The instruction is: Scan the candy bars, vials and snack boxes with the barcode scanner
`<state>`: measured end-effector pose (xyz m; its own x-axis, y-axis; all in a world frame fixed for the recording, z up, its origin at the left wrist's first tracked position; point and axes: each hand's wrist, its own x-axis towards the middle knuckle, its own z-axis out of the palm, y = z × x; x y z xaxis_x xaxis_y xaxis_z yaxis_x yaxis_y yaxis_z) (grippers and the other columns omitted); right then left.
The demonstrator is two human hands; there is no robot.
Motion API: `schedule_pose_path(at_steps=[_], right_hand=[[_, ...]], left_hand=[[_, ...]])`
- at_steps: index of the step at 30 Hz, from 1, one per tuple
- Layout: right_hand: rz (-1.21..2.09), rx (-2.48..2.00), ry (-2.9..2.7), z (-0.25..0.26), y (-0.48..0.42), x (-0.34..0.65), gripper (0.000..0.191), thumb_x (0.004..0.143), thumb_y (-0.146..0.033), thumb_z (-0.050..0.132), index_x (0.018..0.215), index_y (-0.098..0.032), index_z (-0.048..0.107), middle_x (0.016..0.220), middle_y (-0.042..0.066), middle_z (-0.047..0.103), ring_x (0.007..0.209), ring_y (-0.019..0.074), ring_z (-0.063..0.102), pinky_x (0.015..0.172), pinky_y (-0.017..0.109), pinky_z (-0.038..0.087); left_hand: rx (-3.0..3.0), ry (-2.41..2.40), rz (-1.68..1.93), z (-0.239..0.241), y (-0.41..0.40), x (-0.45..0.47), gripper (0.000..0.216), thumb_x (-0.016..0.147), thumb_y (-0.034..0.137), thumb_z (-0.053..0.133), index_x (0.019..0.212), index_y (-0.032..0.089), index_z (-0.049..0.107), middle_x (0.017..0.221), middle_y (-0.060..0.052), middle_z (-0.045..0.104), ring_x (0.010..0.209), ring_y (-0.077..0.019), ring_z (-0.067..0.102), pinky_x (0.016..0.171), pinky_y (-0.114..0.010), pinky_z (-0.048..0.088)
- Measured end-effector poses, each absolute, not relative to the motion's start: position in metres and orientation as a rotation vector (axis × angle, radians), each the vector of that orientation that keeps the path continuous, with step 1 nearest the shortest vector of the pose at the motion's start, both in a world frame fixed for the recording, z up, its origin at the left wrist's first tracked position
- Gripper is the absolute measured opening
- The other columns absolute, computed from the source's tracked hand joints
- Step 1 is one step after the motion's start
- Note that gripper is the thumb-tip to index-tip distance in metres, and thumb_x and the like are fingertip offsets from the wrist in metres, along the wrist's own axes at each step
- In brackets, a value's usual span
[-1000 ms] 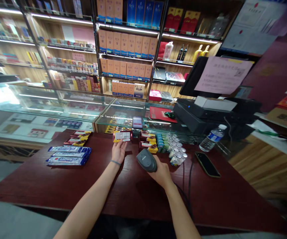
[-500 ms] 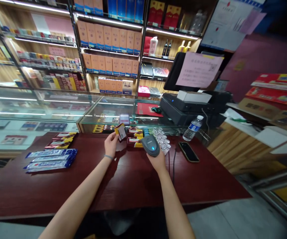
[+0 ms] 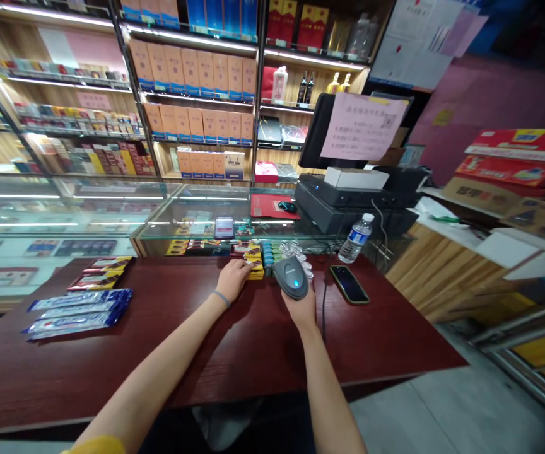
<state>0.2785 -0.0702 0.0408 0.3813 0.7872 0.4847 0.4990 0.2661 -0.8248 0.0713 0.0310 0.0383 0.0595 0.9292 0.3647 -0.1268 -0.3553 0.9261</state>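
Observation:
My right hand (image 3: 299,307) is wrapped round a dark grey barcode scanner (image 3: 291,277), whose blue light is lit. On the brown table, my left hand (image 3: 233,280) lies at a row of yellow-and-dark-red snack boxes (image 3: 255,253). Its fingers are closed over the edge of one of these boxes, and the palm hides part of them. Beside the boxes stand several small blue-green packs (image 3: 268,254). Clear-topped round containers (image 3: 286,248) sit behind the scanner and are partly covered by it.
Blue-and-white long packets (image 3: 81,312) and more dark-red-and-yellow packs (image 3: 102,272) lie at the table's left. A phone (image 3: 349,284) and water bottle (image 3: 356,238) are at the right. Behind are a glass counter (image 3: 197,205) and a monitor (image 3: 317,135). A cable trails past the scanner.
My left hand has lowered a small yellow-and-white box from in front of me, moving right to the row of boxes. The scanner stays in my right hand. The view has shifted slightly.

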Motion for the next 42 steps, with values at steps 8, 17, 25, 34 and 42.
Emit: schedule_pose_path(at_steps=[8,17,25,34,42], right_hand=[[0.288,-1.404,-1.31,0.038,-0.071,0.276,0.051,0.069,-0.034,0.071,0.116,-0.018,0.06,0.093,0.011,0.076,0.099,0.03,0.072,0.087,0.041,0.057],[0.282,-1.391,-1.344,0.033,-0.063,0.274,0.057,0.07,-0.037,0.07,0.122,-0.017,0.057,0.099,0.011,0.075,0.093,0.0277,0.073,0.082,0.039,0.059],[0.293,-1.368,-1.489,0.047,-0.054,0.24,0.047,0.07,-0.038,0.07,0.112,-0.021,0.059,0.089,0.007,0.075,0.09,0.0277,0.073,0.077,0.036,0.058],[0.305,-1.374,-1.618,0.057,-0.05,0.174,0.057,0.072,-0.042,0.066,0.124,-0.02,0.057,0.09,0.008,0.076,0.088,0.0299,0.074,0.075,0.037,0.057],[0.32,-1.365,-1.672,0.045,-0.038,0.148,0.055,0.069,-0.038,0.068,0.121,-0.022,0.061,0.092,0.007,0.076,0.09,0.0296,0.074,0.075,0.035,0.058]], left_hand=[[1.706,0.889,1.37,0.026,0.031,0.073,0.032,0.069,0.004,0.075,0.087,0.03,0.077,0.089,-0.008,0.067,0.095,-0.0229,0.061,0.108,-0.031,0.04],[1.364,0.809,1.476,0.05,0.019,0.043,0.031,0.062,-0.001,0.077,0.076,0.027,0.073,0.11,-0.009,0.071,0.116,-0.0284,0.061,0.119,-0.048,0.032],[1.21,1.031,1.541,0.072,0.016,-0.089,0.033,0.06,-0.004,0.076,0.077,0.025,0.075,0.11,-0.009,0.069,0.128,-0.0278,0.053,0.124,-0.043,0.023],[1.547,1.477,1.534,0.065,0.027,-0.246,0.031,0.054,0.008,0.081,0.079,0.025,0.076,0.1,-0.008,0.072,0.114,-0.0291,0.06,0.119,-0.043,0.029],[1.971,1.814,0.877,0.066,0.042,-0.334,0.022,0.061,0.029,0.076,0.083,0.027,0.077,0.102,-0.007,0.075,0.104,-0.0278,0.066,0.102,-0.033,0.046]])
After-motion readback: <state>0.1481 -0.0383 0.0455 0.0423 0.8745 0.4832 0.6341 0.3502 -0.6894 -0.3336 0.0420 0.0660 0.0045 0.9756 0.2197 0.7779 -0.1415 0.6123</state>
